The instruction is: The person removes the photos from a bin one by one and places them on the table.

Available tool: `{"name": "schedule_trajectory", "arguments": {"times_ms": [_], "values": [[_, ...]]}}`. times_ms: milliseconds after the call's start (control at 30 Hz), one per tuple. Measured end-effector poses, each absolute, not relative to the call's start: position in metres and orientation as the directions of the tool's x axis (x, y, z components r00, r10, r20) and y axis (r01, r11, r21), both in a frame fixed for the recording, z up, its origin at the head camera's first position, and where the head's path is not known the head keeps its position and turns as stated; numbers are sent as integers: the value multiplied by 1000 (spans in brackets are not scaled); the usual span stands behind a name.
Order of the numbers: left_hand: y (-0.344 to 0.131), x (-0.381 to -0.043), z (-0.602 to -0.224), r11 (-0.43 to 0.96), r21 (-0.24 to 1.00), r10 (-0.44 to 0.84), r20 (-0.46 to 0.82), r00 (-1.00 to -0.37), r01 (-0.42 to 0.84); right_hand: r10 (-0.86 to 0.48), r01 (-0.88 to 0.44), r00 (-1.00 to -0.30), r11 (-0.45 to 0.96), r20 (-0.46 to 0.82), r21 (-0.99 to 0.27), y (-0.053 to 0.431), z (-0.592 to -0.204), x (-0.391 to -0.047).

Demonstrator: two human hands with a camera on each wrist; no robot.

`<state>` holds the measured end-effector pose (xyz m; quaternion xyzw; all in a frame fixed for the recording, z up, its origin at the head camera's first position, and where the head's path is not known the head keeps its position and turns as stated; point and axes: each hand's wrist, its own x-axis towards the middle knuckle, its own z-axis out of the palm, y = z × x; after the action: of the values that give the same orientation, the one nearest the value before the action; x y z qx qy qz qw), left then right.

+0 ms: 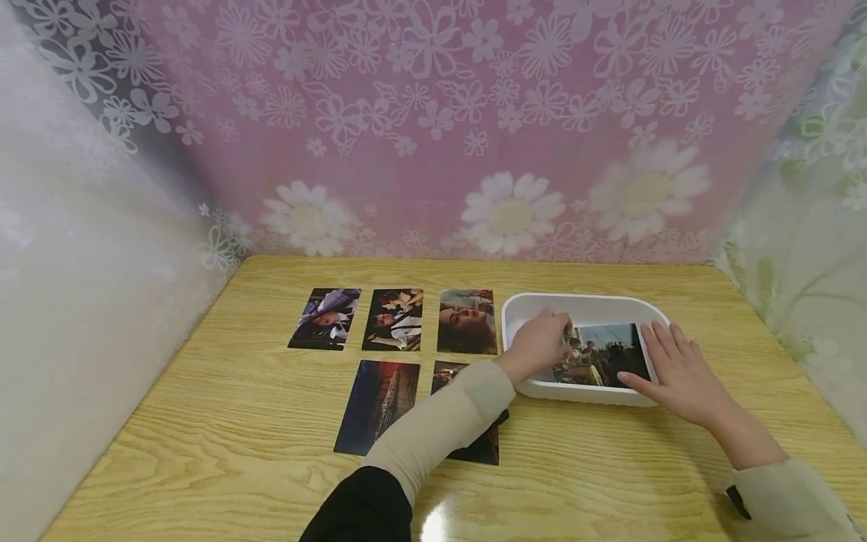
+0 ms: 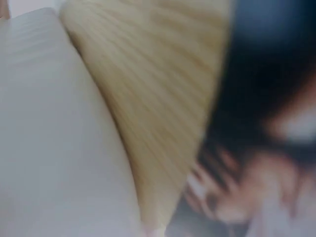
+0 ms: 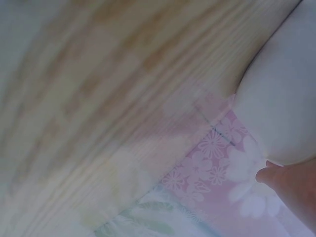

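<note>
A white rounded tray (image 1: 588, 395) stands on the right part of the table, with a glossy photo card (image 1: 606, 354) of a dark outdoor scene inside. My left hand (image 1: 539, 348) reaches over the tray's left side and pinches the card at its left end; its fingertips are partly hidden. At the other end my right hand (image 1: 687, 380) lies across the tray's right rim, fingers spread, thumb over the card's lower right corner. In the right wrist view a finger (image 3: 289, 185) shows by the white tray wall (image 3: 286, 98).
Left of the tray lie several photo cards in two rows, including a bridge card (image 1: 379, 403) and a face card (image 1: 467, 322). My left sleeve (image 1: 447, 414) covers part of another card (image 1: 482, 446). A pink flowered curtain (image 1: 406, 165) hangs behind the wooden table (image 1: 223, 429).
</note>
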<state>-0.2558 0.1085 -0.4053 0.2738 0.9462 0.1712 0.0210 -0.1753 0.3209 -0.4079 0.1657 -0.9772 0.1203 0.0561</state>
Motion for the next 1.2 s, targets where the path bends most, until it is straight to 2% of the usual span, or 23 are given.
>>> {"name": "schedule_trajectory", "arguments": {"times_ms": [300, 567, 767, 1000, 1200], "values": [[98, -256, -398, 683, 593, 415, 164, -895, 426, -313, -340, -937, 919, 156, -199, 321, -411, -178], [67, -256, -384, 565, 732, 305, 244, -920, 381, -314, -344, -935, 914, 165, -215, 322, -414, -177], [17, -252, -367, 478, 822, 263, 205, -943, 311, -303, -330, -941, 919, 149, -217, 322, -412, -177], [-65, -231, -355, 267, 956, 207, 65, -976, 121, -312, -340, -938, 912, 149, -229, 323, -410, -176], [-135, -207, -365, 287, 957, 104, 4, -995, 34, -310, -337, -940, 913, 144, -232, 324, -409, -176]]}}
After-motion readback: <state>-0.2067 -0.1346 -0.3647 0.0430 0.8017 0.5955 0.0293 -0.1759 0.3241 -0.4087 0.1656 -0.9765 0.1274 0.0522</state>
